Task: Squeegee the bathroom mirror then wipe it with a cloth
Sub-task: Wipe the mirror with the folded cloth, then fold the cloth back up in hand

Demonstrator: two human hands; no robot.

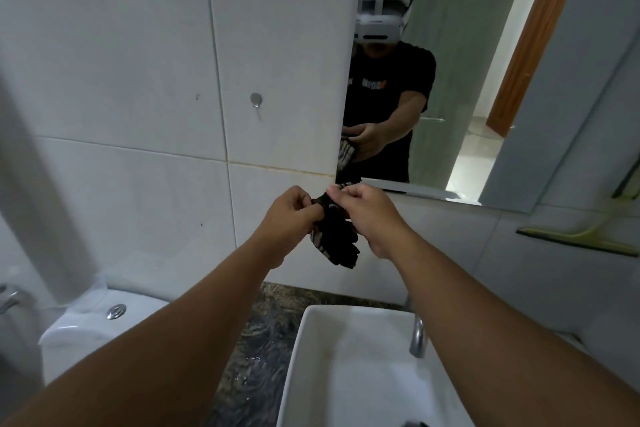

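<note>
Filling the upper right of the view, the large frameless wall mirror (485,62) hangs above the counter, and its lower left corner is just beyond the two hands. It reflects the person in a dark shirt and an open wooden door behind.

The white glossy wall tiles (121,62) cover the rest of the wall. Below, the white rectangular ceramic basin (311,340) sits on the dark speckled stone counter (263,322), with the chrome tap (417,336) at its right side. To the left stands the white toilet cistern (86,319) with its chrome flush button.

The yellow-green squeegee with a dark rubber blade (571,239) seems to rest against the tiles under the mirror, at the right, well apart from both hands. I judge the squeegee step is finished or set aside for now.

The dark cloth with pale stripes (334,236) hangs in the air between the hands, over the counter and in front of the tiles. The left hand (294,215) pinches its upper edge with closed fingers, and the right hand (363,211) is closed on the same top edge just beside it. Probably both hands hold the top so the cloth falls open and can be folded for wiping. Nothing stands between the cloth and the glass; only the tap and basin rim lie under the reach.
</note>
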